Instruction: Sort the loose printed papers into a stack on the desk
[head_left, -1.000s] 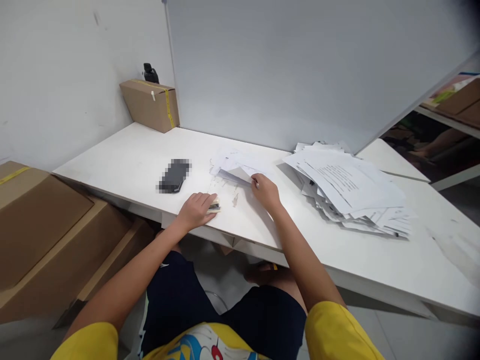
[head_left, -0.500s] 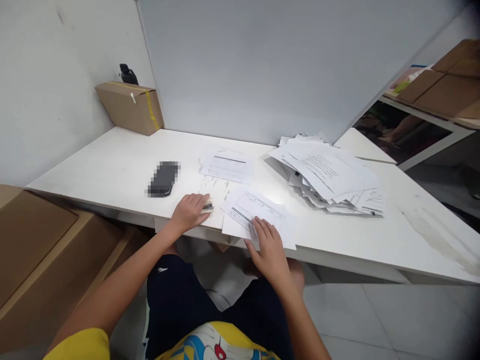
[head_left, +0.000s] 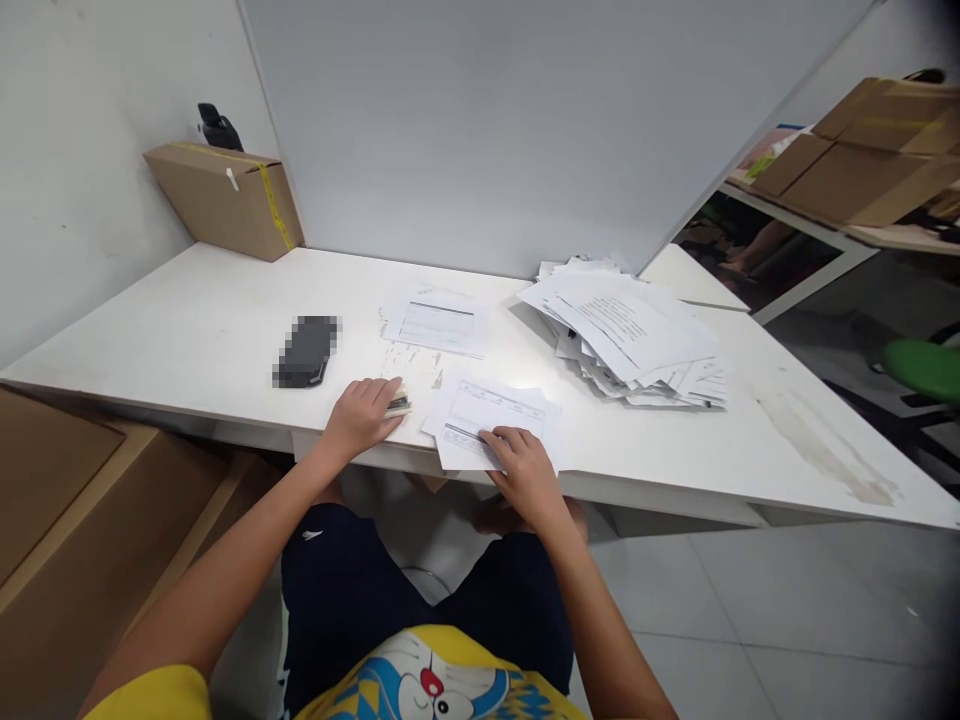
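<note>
"Because the white printed paper sheets [head_left: 510,405] overhung the front edge of the white table [head_left: 225,320] at lower centre, a drag from your right hand [head_left: 525,475], its fingers loosely open on top, could have skewed or dropped them."
"And your left hand [head_left: 358,415]?"
"It gripped a small cream-and-dark object [head_left: 400,403] left of them. A second earlier, your right hand had held up paper farther back."

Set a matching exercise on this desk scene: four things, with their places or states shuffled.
1. Left hand
2. Right hand
3. Taped box
4. Untidy paper pile

A. heaped right of both hands
B. around a small object
C. at the desk's back left
D. on printed sheets near the front edge

Pairs: 1-B, 2-D, 3-C, 4-A
</note>
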